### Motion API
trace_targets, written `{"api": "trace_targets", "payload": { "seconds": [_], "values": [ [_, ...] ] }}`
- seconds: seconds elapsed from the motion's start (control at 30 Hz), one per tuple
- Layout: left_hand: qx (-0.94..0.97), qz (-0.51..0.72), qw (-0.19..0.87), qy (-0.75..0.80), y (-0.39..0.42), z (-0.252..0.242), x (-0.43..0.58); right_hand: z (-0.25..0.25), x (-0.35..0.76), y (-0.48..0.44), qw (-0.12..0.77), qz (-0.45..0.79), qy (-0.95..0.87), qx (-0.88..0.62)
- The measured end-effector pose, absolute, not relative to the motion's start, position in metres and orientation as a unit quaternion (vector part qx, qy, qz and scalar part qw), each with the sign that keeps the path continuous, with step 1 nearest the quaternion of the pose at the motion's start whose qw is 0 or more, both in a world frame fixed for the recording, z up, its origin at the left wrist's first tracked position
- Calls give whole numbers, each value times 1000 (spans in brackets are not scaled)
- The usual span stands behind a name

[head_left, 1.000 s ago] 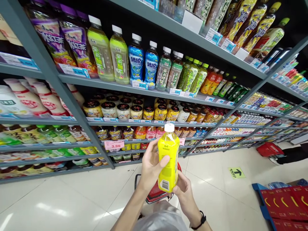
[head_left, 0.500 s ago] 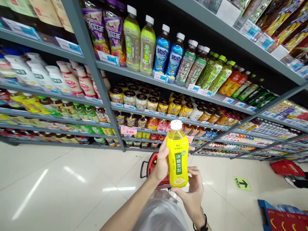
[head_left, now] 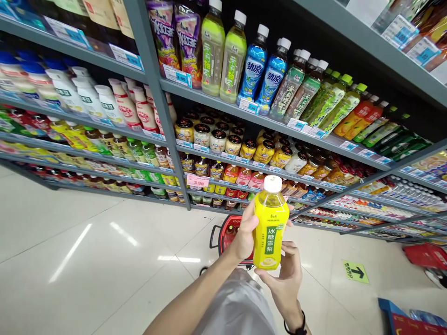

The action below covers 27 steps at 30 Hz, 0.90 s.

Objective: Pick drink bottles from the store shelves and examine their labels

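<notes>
A yellow drink bottle (head_left: pixel 269 232) with a white cap and a green label panel is held upright in front of me, its front facing my eyes. My left hand (head_left: pixel 245 235) wraps round its left side, with fingertips showing past the far right edge. At the lower right, my right hand (head_left: pixel 287 272) grips the base, thumb under the bottom and fingers curled by the side. The backs of the fingers on both hands are partly hidden by the bottle. Below and behind it stands a red shopping basket (head_left: pixel 226 232) with a black handle, partly covered by my left arm.
Grey shelves (head_left: pixel 209 100) of bottled drinks and jars (head_left: pixel 219 139) run across the view ahead. A pink price tag (head_left: pixel 197 180) hangs on a lower shelf. On the tiled floor are a yellow arrow sign (head_left: pixel 355 271), a red basket (head_left: pixel 426 256) and a blue-edged display (head_left: pixel 394 309) at right.
The view has shifted, so shelves and floor sit farther right in the picture. Both hands still hold the yellow bottle, which now appears slightly to the right.
</notes>
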<state>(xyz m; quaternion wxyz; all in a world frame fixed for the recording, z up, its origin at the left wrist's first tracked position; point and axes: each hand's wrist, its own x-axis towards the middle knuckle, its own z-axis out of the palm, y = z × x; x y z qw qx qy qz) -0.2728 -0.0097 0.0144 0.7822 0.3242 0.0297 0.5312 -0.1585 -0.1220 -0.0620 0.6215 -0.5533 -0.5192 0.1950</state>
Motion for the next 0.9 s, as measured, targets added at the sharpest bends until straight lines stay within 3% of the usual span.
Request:
{"api": "trace_targets", "payload": {
  "seconds": [0.2, 0.73, 0.9],
  "values": [
    [318, 531, 784, 45, -10, 6, -278, -61, -161, -118, 636, 229, -507, -535],
    [343, 541, 767, 31, -11, 17, -291, -63, -154, -128, 628, 533, -318, -469],
    [356, 540, 761, 50, -10, 18, -288, -62, -155, -129, 611, 567, -319, -452]
  ]
}}
